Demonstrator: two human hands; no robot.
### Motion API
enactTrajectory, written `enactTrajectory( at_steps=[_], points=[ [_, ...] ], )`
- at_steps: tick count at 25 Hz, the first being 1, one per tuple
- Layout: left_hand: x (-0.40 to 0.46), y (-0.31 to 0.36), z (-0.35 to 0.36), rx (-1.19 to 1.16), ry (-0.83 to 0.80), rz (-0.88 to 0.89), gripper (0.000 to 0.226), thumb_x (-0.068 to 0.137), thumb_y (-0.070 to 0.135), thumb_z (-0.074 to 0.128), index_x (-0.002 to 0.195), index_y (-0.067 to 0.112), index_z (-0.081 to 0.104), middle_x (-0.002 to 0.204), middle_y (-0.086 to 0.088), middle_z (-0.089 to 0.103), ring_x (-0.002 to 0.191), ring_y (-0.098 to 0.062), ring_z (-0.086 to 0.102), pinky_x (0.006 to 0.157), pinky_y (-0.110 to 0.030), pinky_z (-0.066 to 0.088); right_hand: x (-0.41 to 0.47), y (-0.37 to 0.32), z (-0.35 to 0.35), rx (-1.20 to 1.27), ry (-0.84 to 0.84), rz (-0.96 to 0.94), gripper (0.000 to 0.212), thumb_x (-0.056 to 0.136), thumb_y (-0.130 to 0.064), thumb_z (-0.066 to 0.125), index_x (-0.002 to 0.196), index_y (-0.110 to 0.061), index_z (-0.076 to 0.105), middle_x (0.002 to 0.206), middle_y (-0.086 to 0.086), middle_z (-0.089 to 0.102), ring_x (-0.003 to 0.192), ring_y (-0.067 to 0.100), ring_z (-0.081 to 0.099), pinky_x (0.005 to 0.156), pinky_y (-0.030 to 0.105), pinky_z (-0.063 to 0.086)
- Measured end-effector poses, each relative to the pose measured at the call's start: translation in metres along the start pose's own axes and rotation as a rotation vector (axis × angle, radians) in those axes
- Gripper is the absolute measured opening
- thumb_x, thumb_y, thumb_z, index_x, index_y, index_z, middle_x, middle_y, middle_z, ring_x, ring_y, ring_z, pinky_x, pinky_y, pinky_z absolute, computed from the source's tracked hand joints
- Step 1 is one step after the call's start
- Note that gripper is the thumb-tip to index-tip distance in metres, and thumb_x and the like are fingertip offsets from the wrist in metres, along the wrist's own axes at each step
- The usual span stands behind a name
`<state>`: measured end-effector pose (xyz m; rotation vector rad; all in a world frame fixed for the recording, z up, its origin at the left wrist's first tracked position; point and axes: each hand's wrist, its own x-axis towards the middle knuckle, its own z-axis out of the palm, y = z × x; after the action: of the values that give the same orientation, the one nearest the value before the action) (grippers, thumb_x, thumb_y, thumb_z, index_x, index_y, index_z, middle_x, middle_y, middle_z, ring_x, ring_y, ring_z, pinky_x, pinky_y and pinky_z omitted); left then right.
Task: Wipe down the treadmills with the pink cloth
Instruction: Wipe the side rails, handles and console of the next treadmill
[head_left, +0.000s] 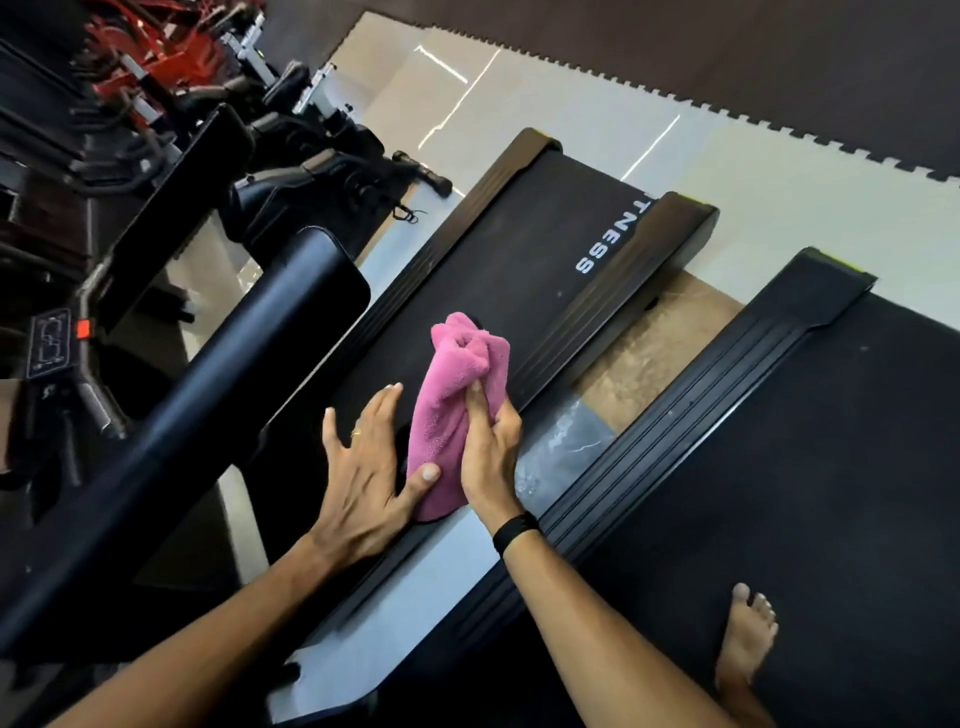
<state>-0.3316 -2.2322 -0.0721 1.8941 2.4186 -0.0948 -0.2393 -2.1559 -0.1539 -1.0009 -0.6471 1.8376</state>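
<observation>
My right hand (491, 457) grips the pink cloth (452, 410), fingers curled round its bunched middle; my left hand (363, 478) is spread flat, only the thumb touching the cloth's lower edge. The cloth is held up between both hands, over the near treadmill (509, 244), just above its belt and side rail. Risks: the cloth is wadded, so I judge a pass would wipe only a narrow strip and miss rail grooves; a loose end could snag at the belt edge. My bare foot (748, 639), below the right hand, stands on the second treadmill (810, 457); leaning across could make me slip. Can't tell whether the cloth actually touches the belt. The console is cut off left of my left hand; the belt lettering is partly hidden.
</observation>
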Motion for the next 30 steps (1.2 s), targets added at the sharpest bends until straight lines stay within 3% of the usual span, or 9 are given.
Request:
enactTrajectory(
  at_steps=[2, 5, 8, 13, 15, 17, 20, 24, 30],
  points=[
    [0.005, 0.007, 0.001, -0.009, -0.01, 0.004, 0.1, 0.089, 0.08, 0.013, 0.155, 0.006, 0.017, 0.16, -0.009, 0.028, 0.148, -0.02, 0.026, 0.118, -0.061, -0.003, 0.015, 0.006, -0.011, 0.01, -0.015, 0.096, 0.04, 0.086, -0.058, 0.051, 0.09, -0.021, 0.068, 0.084, -0.011, 0.071, 0.081, 0.005, 0.063, 0.08, 0.03, 0.051],
    [0.005, 0.007, -0.001, -0.012, -0.007, -0.016, 0.098, 0.09, 0.079, 0.013, 0.155, 0.007, 0.016, 0.158, -0.01, 0.029, 0.144, -0.023, 0.033, 0.116, -0.064, 0.001, 0.02, 0.006, -0.017, 0.032, -0.034, 0.229, 0.039, 0.085, -0.054, 0.047, 0.077, -0.02, 0.065, 0.081, -0.001, 0.07, 0.076, 0.012, 0.061, 0.077, 0.039, 0.051],
    [0.007, 0.007, 0.002, 0.005, 0.006, -0.016, 0.1, 0.089, 0.079, 0.014, 0.154, 0.003, 0.021, 0.158, -0.009, 0.03, 0.143, -0.023, 0.034, 0.115, -0.066, 0.004, 0.009, 0.007, -0.004, 0.046, -0.019, 0.088, 0.027, 0.093, -0.04, 0.05, 0.089, -0.022, 0.069, 0.088, -0.014, 0.07, 0.084, 0.004, 0.064, 0.08, 0.031, 0.052],
    [0.004, 0.007, 0.002, -0.009, -0.002, -0.014, 0.099, 0.09, 0.079, 0.015, 0.153, 0.003, 0.021, 0.158, -0.007, 0.03, 0.141, -0.025, 0.038, 0.116, -0.064, 0.002, 0.022, 0.011, -0.008, 0.027, -0.001, 0.223, 0.042, 0.085, -0.065, 0.048, 0.074, -0.028, 0.065, 0.074, -0.009, 0.066, 0.073, 0.011, 0.059, 0.075, 0.04, 0.049],
    [0.009, 0.008, 0.001, -0.028, 0.0, -0.006, 0.099, 0.09, 0.079, 0.015, 0.153, 0.002, 0.022, 0.158, -0.008, 0.03, 0.14, -0.026, 0.04, 0.116, -0.064, 0.002, 0.009, 0.008, -0.002, -0.006, 0.015, 0.043, 0.028, 0.095, -0.048, 0.049, 0.095, -0.029, 0.069, 0.095, -0.007, 0.07, 0.09, 0.01, 0.064, 0.084, 0.035, 0.051],
    [0.008, 0.008, 0.001, -0.045, -0.012, -0.004, 0.098, 0.09, 0.078, 0.015, 0.153, 0.004, 0.021, 0.158, -0.008, 0.031, 0.14, -0.025, 0.041, 0.116, -0.064, 0.002, 0.0, 0.013, -0.002, 0.045, 0.016, 0.016, 0.026, 0.095, -0.043, 0.048, 0.106, -0.028, 0.067, 0.105, -0.009, 0.07, 0.099, 0.007, 0.063, 0.09, 0.033, 0.048],
    [0.005, 0.007, 0.002, -0.08, 0.039, -0.009, 0.095, 0.091, 0.077, 0.016, 0.154, 0.006, 0.02, 0.157, -0.007, 0.031, 0.14, -0.022, 0.039, 0.117, -0.062, 0.0, 0.016, 0.002, -0.012, -0.011, -0.054, 0.119, 0.033, 0.091, -0.053, 0.048, 0.087, -0.025, 0.065, 0.082, -0.015, 0.068, 0.076, 0.003, 0.06, 0.077, 0.034, 0.047],
    [0.005, 0.004, 0.003, -0.082, 0.147, 0.005, 0.084, 0.095, 0.07, 0.016, 0.142, 0.005, 0.041, 0.138, -0.014, 0.049, 0.134, -0.022, 0.039, 0.116, -0.065, 0.007, 0.002, -0.03, 0.004, -0.565, -0.145, -0.432, 0.031, 0.094, -0.034, 0.051, 0.106, -0.012, 0.069, 0.107, 0.0, 0.07, 0.104, 0.019, 0.062, 0.096, 0.035, 0.047],
    [-0.004, 0.002, 0.001, -0.32, 0.409, -0.035, 0.061, 0.09, 0.048, 0.037, 0.136, 0.008, 0.042, 0.143, -0.01, 0.044, 0.137, -0.022, 0.04, 0.117, -0.063, 0.005, 0.008, -0.053, -0.001, -1.068, -0.271, -0.8, 0.011, 0.09, -0.02, 0.063, 0.1, -0.017, 0.061, 0.087, 0.002, 0.063, 0.085, 0.024, 0.057, 0.086, 0.042, 0.048]
  ],
)
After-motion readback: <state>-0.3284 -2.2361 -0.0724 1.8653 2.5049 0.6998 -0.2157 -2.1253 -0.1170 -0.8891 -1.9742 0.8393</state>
